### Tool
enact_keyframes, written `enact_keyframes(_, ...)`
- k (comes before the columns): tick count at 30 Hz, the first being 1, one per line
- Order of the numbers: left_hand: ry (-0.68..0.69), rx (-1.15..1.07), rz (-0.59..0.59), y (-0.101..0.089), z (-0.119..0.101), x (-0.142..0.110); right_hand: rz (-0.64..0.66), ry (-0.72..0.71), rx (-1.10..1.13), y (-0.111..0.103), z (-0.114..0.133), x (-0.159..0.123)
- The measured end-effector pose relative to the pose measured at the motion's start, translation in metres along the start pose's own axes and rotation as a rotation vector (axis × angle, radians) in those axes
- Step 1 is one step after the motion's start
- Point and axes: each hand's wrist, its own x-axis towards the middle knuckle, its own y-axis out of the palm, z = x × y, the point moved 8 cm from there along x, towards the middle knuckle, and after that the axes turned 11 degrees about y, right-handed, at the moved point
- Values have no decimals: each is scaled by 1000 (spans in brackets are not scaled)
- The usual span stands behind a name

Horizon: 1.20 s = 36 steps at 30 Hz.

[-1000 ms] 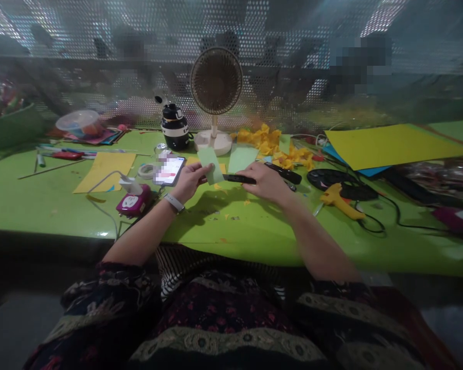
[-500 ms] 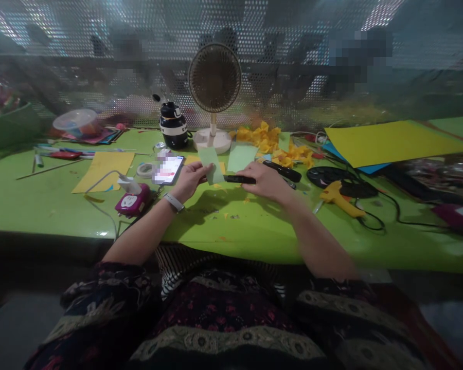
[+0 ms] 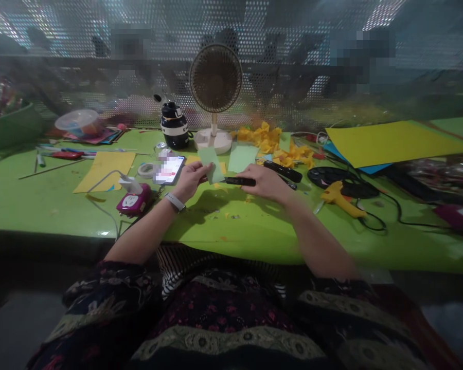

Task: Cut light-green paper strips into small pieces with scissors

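Note:
My left hand (image 3: 195,176) pinches a small pale green paper piece (image 3: 212,163) between thumb and fingers, holding it tilted up above the table. Closed around a slim black utility knife (image 3: 241,181) is my right hand (image 3: 264,180). The knife points left, and its thin tip is at the lower right edge of the green paper; whether it touches cannot be made out. Behind the hands lies a second pale green sheet (image 3: 242,156). Yellow and dark paper scraps (image 3: 231,216) are scattered on the table below the hands.
Ahead stand a desk fan (image 3: 215,79) and a black bottle (image 3: 174,127). A phone (image 3: 170,169), tape roll (image 3: 146,170) and purple power adapter (image 3: 134,199) lie left. Orange crepe paper pieces (image 3: 264,137), a black stapler (image 3: 282,170) and a yellow glue gun (image 3: 341,200) are right.
Both hands keep nearly the same place, still holding the paper and the knife. The knife's thin tip shows more clearly beside the paper now. The whole view has shifted very slightly.

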Motion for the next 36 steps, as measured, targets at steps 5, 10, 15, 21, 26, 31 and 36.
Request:
enact_keyframes(5,7,14,27,2,2,0,14,14,-22,4,0,0)
enact_keyframes(10,17,4,16,-2,3,2,75,5,-4,7,2,-1)
enact_keyframes(15,-6,53,23,-4,6,2,180,-33,39,10,9,-3)
enact_keyframes(21,2,27,-86,-12,4,4,276,-91,40,24,25,-8)
enact_keyframes(26,-13,53,-62,-9,2,0,379,-92,55,48,37,-11)
enact_keyframes(31,4,83,-25,-3,-2,-5,282,55,206,41,29,-3)
enact_keyframes(36,-38,105,62,15,5,-14,-35,307,367,23,8,5)
